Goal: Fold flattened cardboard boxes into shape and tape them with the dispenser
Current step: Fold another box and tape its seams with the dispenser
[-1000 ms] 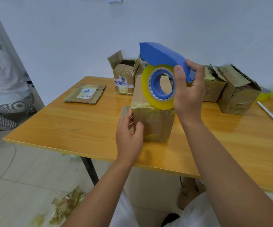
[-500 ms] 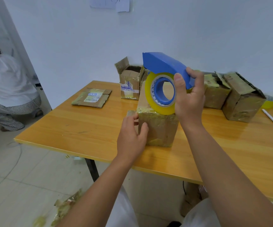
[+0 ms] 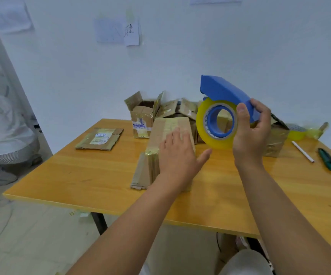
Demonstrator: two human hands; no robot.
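Now the left hand (image 3: pixel 177 153) lies flat on the box (image 3: pixel 170 128) — the dispenser (image 3: pixel 223 108) just right.

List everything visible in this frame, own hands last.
cardboard box: 1, brown, taped, table centre, under left hand
tape dispenser: 1, blue, yellow roll, held above table
flattened box: 1, brown, labelled, table left
folded boxes: several, brown, table rear
pen: 1, white, table right
utility knife: 1, green, far right
table: 1, orange wood
wall papers: several, white
another person: 1, white top, left
left hand: flat on box
right hand: grips dispenser
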